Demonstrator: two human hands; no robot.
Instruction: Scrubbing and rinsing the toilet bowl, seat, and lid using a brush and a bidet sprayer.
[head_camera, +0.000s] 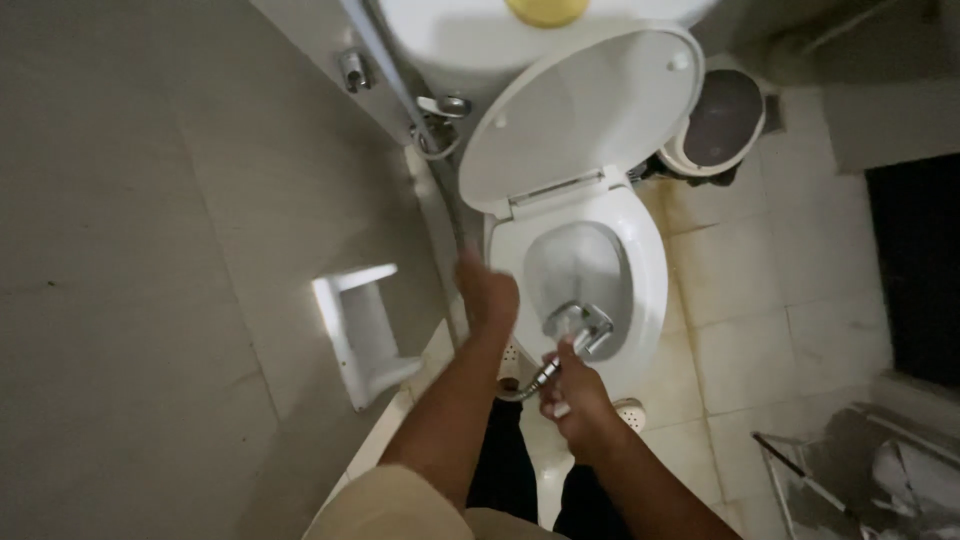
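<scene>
Head cam looks down on a toilet bowl (640, 290), seat (655, 250) down, lid (580, 110) raised at 12 o'clock.

Right hand (575, 400), at 6 o'clock of the bowl, fingers wrapped tight round the handle of a chrome bidet sprayer (578, 328). Sprayer head sits over the bowl's near rim, aimed into the basin. Its metal hose (530, 385) curls off at 8 o'clock from the hand.

Left hand (487, 292), at 9 o'clock of the bowl, hovers just beside the seat's left edge, nothing in it. It's motion-blurred, fingers loosely curled; can't tell if it touches the seat. Pale sleeve (390, 505) shows on the left arm at the bottom edge.

Around: white cistern (470, 40) at 12 o'clock w/ a yellow thing (547, 10) on top. Chrome valve (445, 105) on the wall at 10 o'clock of the bowl. White paper holder (360, 335) on the grey wall at 9 o'clock, well apart from the left hand. Small round bin (720, 120) w/ dark lid at 1 o'clock, near the raised lid. Tiled floor (780, 300) at 3 o'clock. Metal rack (860, 480) at 4 o'clock, bottom right corner.
</scene>
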